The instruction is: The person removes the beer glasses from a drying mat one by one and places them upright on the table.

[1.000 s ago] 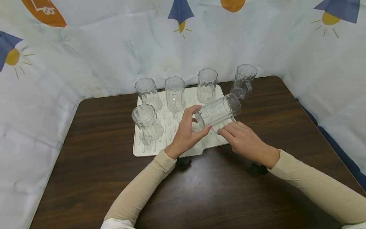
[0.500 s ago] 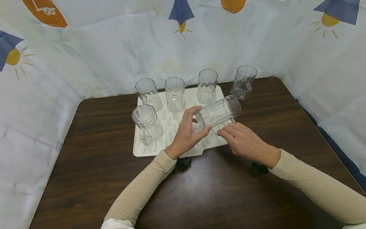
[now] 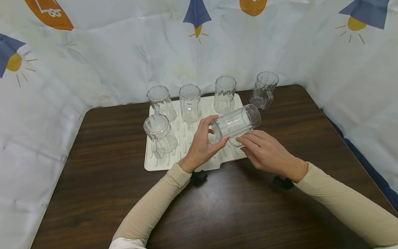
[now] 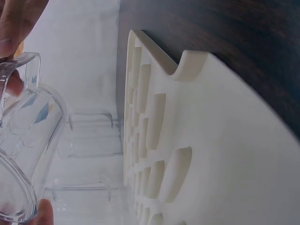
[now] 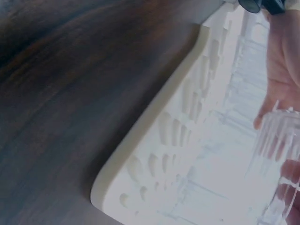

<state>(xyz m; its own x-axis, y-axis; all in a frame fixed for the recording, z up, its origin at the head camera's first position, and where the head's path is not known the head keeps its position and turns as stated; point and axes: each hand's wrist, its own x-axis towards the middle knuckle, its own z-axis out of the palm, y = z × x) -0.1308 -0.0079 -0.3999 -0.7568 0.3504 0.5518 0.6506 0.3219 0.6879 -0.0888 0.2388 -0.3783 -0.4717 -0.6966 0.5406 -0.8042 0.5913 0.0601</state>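
A clear glass mug (image 3: 236,121) is held tilted nearly on its side above a white ridged drying mat (image 3: 180,162). My left hand (image 3: 200,145) grips its left end, thumb on the near side and fingers on the far side. By the mug's handle is my right hand (image 3: 267,150). In the left wrist view, the handle (image 4: 33,70) passes between that hand's thumb and a finger, a loose pinch. My left fingertip (image 4: 45,212) shows at the mug's thick end there. The right wrist view catches the mug (image 5: 276,136) and left palm (image 5: 283,70).
Several glass mugs stand on the mat: one front left (image 3: 160,135), one behind it (image 3: 161,102), one mid-back (image 3: 190,103) and one back right (image 3: 225,95). Another mug (image 3: 264,90) stands off the mat on the dark wooden table (image 3: 109,138). A printed curtain (image 3: 124,52) hangs behind.
My right hand's fingers have loosened and straightened somewhat at the handle, shifting slightly. The left hand and the tilted mug have hardly moved.
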